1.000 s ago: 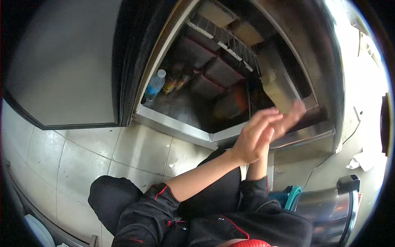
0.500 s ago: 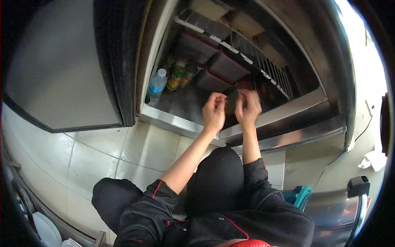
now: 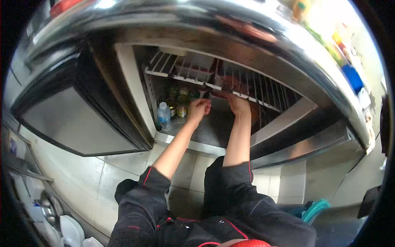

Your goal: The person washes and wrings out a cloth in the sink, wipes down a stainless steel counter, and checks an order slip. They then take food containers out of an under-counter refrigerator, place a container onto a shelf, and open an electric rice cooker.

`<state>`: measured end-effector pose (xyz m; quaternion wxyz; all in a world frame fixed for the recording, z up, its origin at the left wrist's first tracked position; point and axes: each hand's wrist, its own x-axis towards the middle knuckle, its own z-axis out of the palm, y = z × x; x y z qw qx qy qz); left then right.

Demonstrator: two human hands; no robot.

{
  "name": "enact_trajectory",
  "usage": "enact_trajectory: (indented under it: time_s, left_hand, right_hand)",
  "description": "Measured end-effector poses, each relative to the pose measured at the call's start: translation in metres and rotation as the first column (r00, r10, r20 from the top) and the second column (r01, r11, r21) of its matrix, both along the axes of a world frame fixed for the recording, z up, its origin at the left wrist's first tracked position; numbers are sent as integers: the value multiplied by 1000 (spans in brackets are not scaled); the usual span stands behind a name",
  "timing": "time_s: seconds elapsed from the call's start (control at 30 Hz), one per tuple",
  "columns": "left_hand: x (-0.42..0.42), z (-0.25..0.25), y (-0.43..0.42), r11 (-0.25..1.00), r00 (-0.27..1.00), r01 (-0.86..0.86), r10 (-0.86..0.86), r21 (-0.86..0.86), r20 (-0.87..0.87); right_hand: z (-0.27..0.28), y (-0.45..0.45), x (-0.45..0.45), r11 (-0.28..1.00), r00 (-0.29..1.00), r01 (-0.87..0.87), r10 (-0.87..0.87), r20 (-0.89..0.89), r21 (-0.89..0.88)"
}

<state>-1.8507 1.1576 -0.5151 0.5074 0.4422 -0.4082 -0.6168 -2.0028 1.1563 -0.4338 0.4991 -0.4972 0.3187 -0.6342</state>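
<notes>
Inside the open fridge, under the wire shelf [image 3: 181, 78], are both hands. My left hand [image 3: 199, 111] has its fingers curled in beside the jars [image 3: 182, 106]; what they hold, if anything, is too small to make out. Further right, my right hand [image 3: 238, 103] reaches up to the shelf's front edge, near a reddish container, and its fingertips are hidden. A water bottle [image 3: 163, 117] with a blue label stands at the left of the fridge floor. Containers rest on the shelf above.
The fridge door [image 3: 82, 119] hangs open at the left. A steel counter edge [image 3: 173, 20] curves above the opening. Plates [image 3: 71, 231] and a metal bowl stand on a rack at lower left. A teal item [image 3: 316, 210] lies at lower right.
My hands first came apart from each other, then moved deeper into the fridge, under the shelf. The view has tilted up, showing the counter and its items.
</notes>
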Motion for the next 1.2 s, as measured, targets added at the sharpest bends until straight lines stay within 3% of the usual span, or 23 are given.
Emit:
enact_trajectory:
  time_s: [0.03, 0.07, 0.1, 0.17, 0.2, 0.23, 0.37, 0.4, 0.43, 0.47, 0.5, 0.53, 0.67, 1.0, 1.13, 1.17, 1.2]
  left_hand:
    - [-9, 9, -16, 1000, 999, -16, 15, 19, 47]
    - [-19, 16, -32, 999, 999, -20, 18, 40, 48]
    - [-27, 21, -44, 998, 999, -21, 19, 65, 31]
    - [-41, 34, -65, 993, 999, -31, 32, 110, -8]
    - [-45, 34, -74, 991, 999, -38, 42, 128, -28]
    - [-49, 39, -79, 989, 997, -47, 54, 142, -49]
    - [-58, 37, -83, 981, 987, -70, 95, 179, -131]
    - [-59, 34, -79, 980, 983, -74, 103, 184, -153]
    - [-57, 30, -75, 979, 979, -76, 109, 187, -172]
    - [-57, 26, -70, 978, 974, -75, 114, 194, -197]
    - [-53, 23, -61, 977, 968, -74, 119, 202, -222]
    - [-50, 20, -55, 975, 962, -73, 124, 211, -242]
    - [-38, 14, -25, 967, 937, -74, 151, 244, -316]
    - [-22, 39, -5, 976, 853, -13, 125, 219, -507]
    - [-59, 52, -46, 989, 766, 46, 55, 141, -641]
    - [-72, 56, -58, 992, 737, 56, 33, 110, -675]
    - [-76, 55, -61, 993, 723, 62, 27, 104, -691]
  right_hand:
    - [29, 42, 19, 988, 987, -155, 155, -37, 2]
    - [37, 65, 17, 912, 919, -389, 374, -128, -128]
    - [34, 68, 3, 841, 852, -524, 521, -57, -134]
    - [28, 82, 3, 880, 871, -426, 462, 165, -211]
    - [19, 81, -8, 908, 899, -351, 395, 191, -228]
    - [17, 80, -18, 928, 918, -285, 337, 211, -242]
    - [25, 80, -8, 999, 996, 34, -32, 83, -19]
    - [27, 79, -4, 997, 989, 53, -45, 142, -55]
    - [26, 75, 1, 984, 989, 125, -113, 94, -130]
    - [18, 65, 15, 965, 961, 220, -190, 199, -145]
    - [19, 65, 18, 875, 910, 415, -405, 94, -251]
    - [21, 65, 21, 728, 777, 595, -630, 11, -341]
    - [6, 75, 18, 828, 768, 476, -555, -319, -295]
    - [14, 71, 25, 722, 647, 565, -688, -328, -400]
    - [23, 77, 26, 639, 523, 598, -768, -370, -483]
    - [33, 80, 27, 648, 539, 600, -760, -363, -469]
    - [55, 89, 26, 799, 764, 563, -600, -238, -212]
